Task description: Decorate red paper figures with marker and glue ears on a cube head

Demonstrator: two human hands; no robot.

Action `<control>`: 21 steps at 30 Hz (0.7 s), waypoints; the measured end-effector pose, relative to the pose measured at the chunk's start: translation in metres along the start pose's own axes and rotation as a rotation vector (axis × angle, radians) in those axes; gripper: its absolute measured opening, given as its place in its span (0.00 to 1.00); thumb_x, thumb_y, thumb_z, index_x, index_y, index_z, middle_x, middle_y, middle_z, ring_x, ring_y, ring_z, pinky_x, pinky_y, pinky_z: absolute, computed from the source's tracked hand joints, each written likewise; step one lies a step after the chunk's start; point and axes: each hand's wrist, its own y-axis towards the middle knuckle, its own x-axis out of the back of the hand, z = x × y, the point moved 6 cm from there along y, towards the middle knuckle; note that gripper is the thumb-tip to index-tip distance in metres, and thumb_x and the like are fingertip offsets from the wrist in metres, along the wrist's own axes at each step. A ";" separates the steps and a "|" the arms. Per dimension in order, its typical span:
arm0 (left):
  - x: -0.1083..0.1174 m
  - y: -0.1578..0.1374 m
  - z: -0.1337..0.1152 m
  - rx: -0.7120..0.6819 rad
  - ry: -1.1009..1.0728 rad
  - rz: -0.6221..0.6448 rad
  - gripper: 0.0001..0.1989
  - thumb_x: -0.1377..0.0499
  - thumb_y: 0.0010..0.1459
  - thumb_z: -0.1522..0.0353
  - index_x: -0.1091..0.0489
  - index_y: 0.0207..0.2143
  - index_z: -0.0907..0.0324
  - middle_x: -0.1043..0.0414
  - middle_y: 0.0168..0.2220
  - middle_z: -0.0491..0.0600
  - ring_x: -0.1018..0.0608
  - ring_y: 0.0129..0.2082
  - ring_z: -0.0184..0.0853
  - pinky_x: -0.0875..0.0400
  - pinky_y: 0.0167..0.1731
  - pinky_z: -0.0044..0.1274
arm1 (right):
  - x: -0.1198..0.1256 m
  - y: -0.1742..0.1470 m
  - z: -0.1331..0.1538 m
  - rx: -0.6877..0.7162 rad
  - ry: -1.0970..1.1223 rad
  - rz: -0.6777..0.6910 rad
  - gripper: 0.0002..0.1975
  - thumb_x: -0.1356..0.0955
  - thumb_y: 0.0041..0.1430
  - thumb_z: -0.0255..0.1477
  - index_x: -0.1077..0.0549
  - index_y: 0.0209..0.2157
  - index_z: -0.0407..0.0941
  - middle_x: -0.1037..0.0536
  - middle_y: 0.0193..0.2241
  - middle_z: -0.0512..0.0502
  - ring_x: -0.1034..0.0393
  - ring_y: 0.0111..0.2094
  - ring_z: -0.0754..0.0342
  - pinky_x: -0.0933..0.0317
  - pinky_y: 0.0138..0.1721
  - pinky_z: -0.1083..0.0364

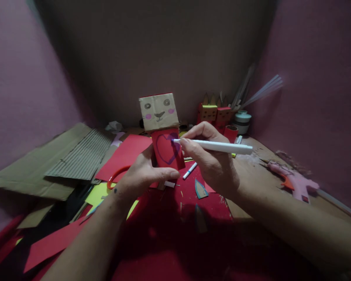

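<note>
A cardboard figure has a tan square head (159,112) with drawn eyes, pink cheeks, a nose and a mouth. Its body is a red paper tube (163,150) bearing a purple heart outline, partly filled at the upper right. My left hand (143,169) is closed around the tube's lower left side, thumb across the bottom front. Between the thumb and fingers of my right hand (210,156) is a white marker (219,146), its purple tip touching the heart. The back of the tube is hidden.
Cardboard sheets (76,156) and red paper (125,150) lie at left, near orange-handled scissors (114,175). Cut cardboard pieces (201,189) lie on the red surface. A pink glue gun (294,179) rests at right. Similar figures (209,112) and a lidded jar (242,121) stand behind.
</note>
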 end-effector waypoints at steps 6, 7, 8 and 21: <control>-0.001 0.000 0.000 0.004 0.015 0.012 0.23 0.26 0.46 0.65 0.27 0.44 0.58 0.29 0.26 0.44 0.27 0.21 0.34 0.30 0.21 0.27 | -0.003 0.000 0.004 -0.033 0.008 0.043 0.07 0.28 0.59 0.29 0.29 0.28 0.47 0.27 0.20 0.56 0.34 0.22 0.59 0.42 0.25 0.57; -0.001 -0.001 -0.001 -0.002 0.015 0.013 0.23 0.26 0.46 0.65 0.27 0.45 0.58 0.29 0.26 0.44 0.27 0.20 0.33 0.31 0.21 0.27 | -0.002 0.000 0.004 -0.035 0.008 0.042 0.07 0.28 0.59 0.29 0.29 0.28 0.47 0.27 0.20 0.56 0.34 0.22 0.59 0.41 0.25 0.57; -0.001 -0.001 -0.001 -0.005 0.017 0.011 0.23 0.26 0.46 0.65 0.28 0.45 0.58 0.29 0.26 0.43 0.28 0.20 0.33 0.31 0.21 0.27 | -0.002 0.000 0.003 -0.035 0.011 0.043 0.07 0.28 0.59 0.29 0.29 0.28 0.47 0.27 0.20 0.56 0.34 0.22 0.59 0.41 0.25 0.57; -0.001 -0.001 0.002 0.011 0.024 -0.005 0.26 0.26 0.46 0.64 0.27 0.47 0.57 0.26 0.30 0.46 0.27 0.22 0.34 0.32 0.20 0.26 | -0.002 0.001 0.001 -0.005 0.006 0.021 0.07 0.28 0.61 0.31 0.29 0.31 0.47 0.27 0.21 0.56 0.33 0.23 0.59 0.39 0.26 0.56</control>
